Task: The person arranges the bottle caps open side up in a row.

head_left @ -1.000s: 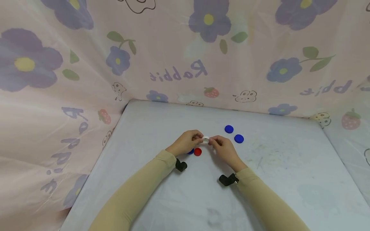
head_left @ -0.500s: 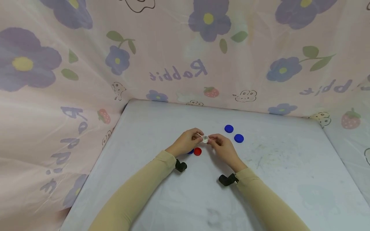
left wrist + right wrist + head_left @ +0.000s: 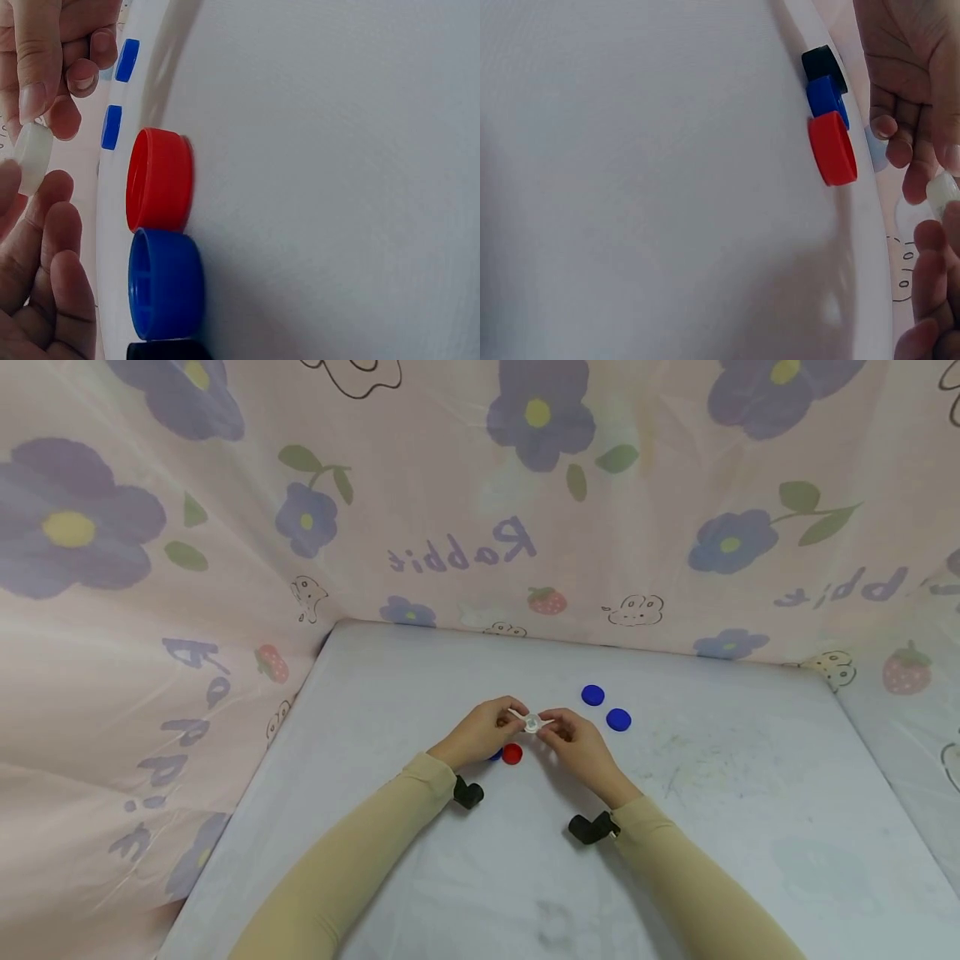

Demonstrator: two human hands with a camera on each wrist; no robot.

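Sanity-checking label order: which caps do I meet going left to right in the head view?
Half-hidden blue cap → red cap → white cap, held between the left hand and right hand → farther blue cap → rightmost blue cap.

Held cap between hands; cap pair behind, rightward; cap row in front, leftward; table beneath.

Mirrored "Rabbit" is printed on the floral sheet behind the white table; another "Rabbit" runs down left of it, partial "bbit" beyond its far-right corner.
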